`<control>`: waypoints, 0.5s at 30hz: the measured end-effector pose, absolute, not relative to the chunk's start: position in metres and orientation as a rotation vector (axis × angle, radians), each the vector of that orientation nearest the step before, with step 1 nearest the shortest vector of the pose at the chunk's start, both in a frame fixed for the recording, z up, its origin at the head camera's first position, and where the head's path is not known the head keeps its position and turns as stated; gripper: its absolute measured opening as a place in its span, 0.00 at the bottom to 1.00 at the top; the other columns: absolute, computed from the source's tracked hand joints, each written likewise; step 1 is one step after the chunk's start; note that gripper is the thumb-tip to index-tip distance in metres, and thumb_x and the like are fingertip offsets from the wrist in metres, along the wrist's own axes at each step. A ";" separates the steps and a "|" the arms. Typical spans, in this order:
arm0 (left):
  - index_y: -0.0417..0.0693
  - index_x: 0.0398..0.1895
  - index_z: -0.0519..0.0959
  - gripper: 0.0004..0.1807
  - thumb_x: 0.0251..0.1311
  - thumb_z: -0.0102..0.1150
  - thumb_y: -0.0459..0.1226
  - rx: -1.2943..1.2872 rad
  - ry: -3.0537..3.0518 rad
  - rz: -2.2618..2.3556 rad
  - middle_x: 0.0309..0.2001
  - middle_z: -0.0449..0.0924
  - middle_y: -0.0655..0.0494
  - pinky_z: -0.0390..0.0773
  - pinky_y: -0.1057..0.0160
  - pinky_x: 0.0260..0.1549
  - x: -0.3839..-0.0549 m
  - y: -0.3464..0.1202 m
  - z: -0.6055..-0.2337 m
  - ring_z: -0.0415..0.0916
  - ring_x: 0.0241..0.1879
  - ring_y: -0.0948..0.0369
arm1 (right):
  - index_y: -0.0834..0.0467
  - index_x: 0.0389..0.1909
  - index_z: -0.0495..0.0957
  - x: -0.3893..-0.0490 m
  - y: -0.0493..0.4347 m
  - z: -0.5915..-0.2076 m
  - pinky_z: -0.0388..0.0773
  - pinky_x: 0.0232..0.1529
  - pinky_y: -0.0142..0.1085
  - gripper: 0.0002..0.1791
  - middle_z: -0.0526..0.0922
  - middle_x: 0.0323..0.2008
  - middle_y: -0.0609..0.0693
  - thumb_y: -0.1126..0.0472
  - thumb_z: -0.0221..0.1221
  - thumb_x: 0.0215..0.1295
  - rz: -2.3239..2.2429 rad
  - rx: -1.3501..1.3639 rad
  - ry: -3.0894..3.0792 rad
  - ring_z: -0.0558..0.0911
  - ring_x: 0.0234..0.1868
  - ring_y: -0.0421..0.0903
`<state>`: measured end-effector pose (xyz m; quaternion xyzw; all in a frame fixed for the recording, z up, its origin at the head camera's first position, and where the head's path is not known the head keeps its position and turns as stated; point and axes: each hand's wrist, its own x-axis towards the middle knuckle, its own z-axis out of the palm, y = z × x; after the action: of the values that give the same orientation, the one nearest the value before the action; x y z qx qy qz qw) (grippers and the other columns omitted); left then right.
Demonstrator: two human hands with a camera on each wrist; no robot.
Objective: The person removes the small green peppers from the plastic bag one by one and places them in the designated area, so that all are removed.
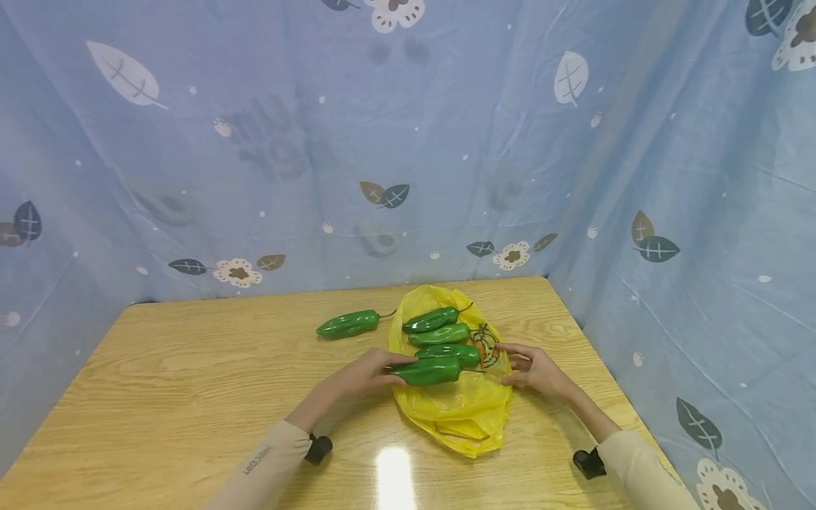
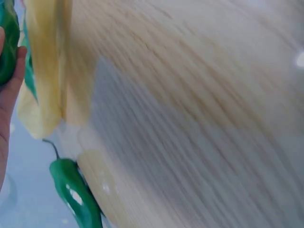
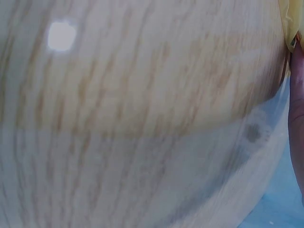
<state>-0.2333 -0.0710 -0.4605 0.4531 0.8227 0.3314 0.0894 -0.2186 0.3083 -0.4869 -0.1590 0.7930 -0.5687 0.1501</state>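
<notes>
My left hand (image 1: 372,372) holds the nearest green pepper (image 1: 430,371) by its tapered end, thumb on the near side and fingers on the far side. That pepper lies over a spread yellow plastic bag (image 1: 455,418), its thin stem pointing right. In the left wrist view, fingers wrap the same shiny pepper (image 2: 7,45). Beyond it, more green peppers (image 1: 440,336) lie side by side on the bag. My right hand (image 1: 535,368) touches the bag's right edge, thumb and fingers apart, beside a small orange thing with dark curly strands (image 1: 486,347).
Another green pepper (image 1: 349,324) lies on the wooden table (image 1: 210,382), left of the bag, with its stem toward it. A blue patterned curtain (image 1: 319,142) hangs behind the table and along its right side. Light glares off the table's front part.
</notes>
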 end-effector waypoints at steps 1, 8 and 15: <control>0.37 0.62 0.73 0.25 0.63 0.59 0.38 1.356 2.454 0.983 0.48 0.82 0.46 0.68 0.73 0.27 -0.232 -0.074 -0.460 0.56 0.21 0.72 | 0.69 0.67 0.62 -0.219 0.309 -0.487 0.81 0.34 0.33 0.38 0.64 0.63 0.72 0.71 0.66 0.57 -1.635 -0.457 2.276 0.81 0.48 0.46; 0.41 0.64 0.71 0.26 0.64 0.58 0.40 1.286 2.438 1.005 0.43 0.83 0.50 0.67 0.74 0.27 -0.224 -0.095 -0.454 0.57 0.22 0.73 | 0.69 0.68 0.62 -0.217 0.309 -0.488 0.82 0.36 0.34 0.37 0.68 0.60 0.73 0.70 0.65 0.57 -1.636 -0.462 2.267 0.81 0.49 0.49; 0.37 0.64 0.70 0.26 0.65 0.56 0.39 1.217 2.407 1.102 0.51 0.81 0.47 0.72 0.72 0.30 -0.215 -0.121 -0.449 0.64 0.26 0.72 | 0.69 0.67 0.62 -0.216 0.308 -0.487 0.79 0.31 0.32 0.38 0.68 0.60 0.73 0.70 0.66 0.57 -1.633 -0.448 2.281 0.81 0.45 0.44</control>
<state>-0.2149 -0.1208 -0.4491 0.4149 0.8208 0.3757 0.1138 -0.2158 0.3081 -0.4865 -0.1559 0.7938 -0.5684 0.1498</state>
